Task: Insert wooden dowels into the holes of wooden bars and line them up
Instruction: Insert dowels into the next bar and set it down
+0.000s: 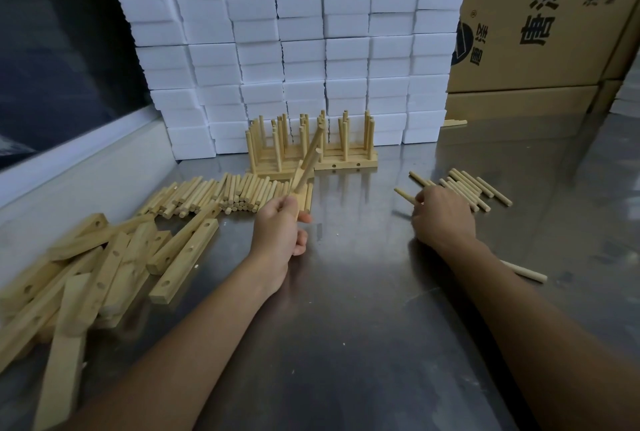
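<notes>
Left hand (pixel 280 226), fingers curled round the near end of a wooden bar (pixel 309 167), holding it tilted up and away over the steel tabletop (pixel 346 309), far end pointing toward the finished pieces. A hole visible in the bar's upper part; a thin dowel seemingly alongside it in the same grip, blurred, not certain.

Right hand (pixel 441 214), knuckles up, resting on the tabletop at the near edge of a small group of loose dowels (pixel 467 188), fingers curled down among them; one dowel (pixel 405 196) poking out to the left from under the fingers, apparently pinched, though the grip itself hidden by the back of the hand.

Behind the left hand, a long heap of dowels (pixel 214 193) lying side by side on the tabletop. Further back, against the stacked white foam blocks (pixel 294 49), two rows of assembled bars with upright dowels (pixel 311 143), standing close together.

At the near left, a loose pile of bare bars (pixel 104 264), holes showing, crossing one another at various angles. A single dowel (pixel 526 273) lying just beyond the right forearm. Cardboard boxes (pixel 540 32) with printed characters at the far right.
</notes>
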Available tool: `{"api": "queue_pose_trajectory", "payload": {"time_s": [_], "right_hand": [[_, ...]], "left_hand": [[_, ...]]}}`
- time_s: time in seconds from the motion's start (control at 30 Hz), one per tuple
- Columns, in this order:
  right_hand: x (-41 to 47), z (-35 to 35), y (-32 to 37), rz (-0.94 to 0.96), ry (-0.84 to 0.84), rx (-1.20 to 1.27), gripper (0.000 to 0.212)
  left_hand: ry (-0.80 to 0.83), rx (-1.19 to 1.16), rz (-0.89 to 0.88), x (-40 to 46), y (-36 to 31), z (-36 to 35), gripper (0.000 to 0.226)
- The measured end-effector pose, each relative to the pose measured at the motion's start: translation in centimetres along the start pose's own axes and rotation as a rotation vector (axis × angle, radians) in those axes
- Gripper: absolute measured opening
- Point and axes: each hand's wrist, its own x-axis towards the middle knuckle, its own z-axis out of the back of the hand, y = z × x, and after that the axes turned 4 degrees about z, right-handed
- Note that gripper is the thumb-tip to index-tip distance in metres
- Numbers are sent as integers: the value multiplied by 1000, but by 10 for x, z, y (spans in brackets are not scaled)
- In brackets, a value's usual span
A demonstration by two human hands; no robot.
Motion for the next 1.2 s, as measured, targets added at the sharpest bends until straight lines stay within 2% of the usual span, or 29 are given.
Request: {"api": "queue_pose_trajectory", "payload": {"time_s": [0.13, 0.3, 0.4, 0.5, 0.53, 0.67, 0.8, 1.0, 1.2], "right_hand": [[1, -1, 12, 112, -13, 110, 18], [-7, -4, 26, 103, 64, 399, 30], [-11, -5, 30, 98, 72, 523, 26], [-13, -7, 33, 107, 2, 632, 15], [-14, -7, 33, 103, -24, 653, 17], [-13, -9, 32, 112, -107, 654, 42], [-11, -11, 30, 117, -158, 668, 51], [-12, -12, 31, 195, -193, 674, 50], [-22, -13, 46, 327, -94, 663, 36]], "left_hand": [[6, -77, 22, -1, -3, 0, 14], [1, -234, 65, 2, -7, 5, 18], [15, -340, 131, 4, -9, 8, 17], [20, -394, 186, 5, -11, 10, 13], [27, -405, 196, 5, -11, 11, 13], [55, -424, 221, 4, -13, 12, 12], [91, -439, 221, 0, -16, 13, 13], [196, -498, 253, 0, -17, 14, 15], [245, -540, 269, -1, -14, 13, 10]]}}
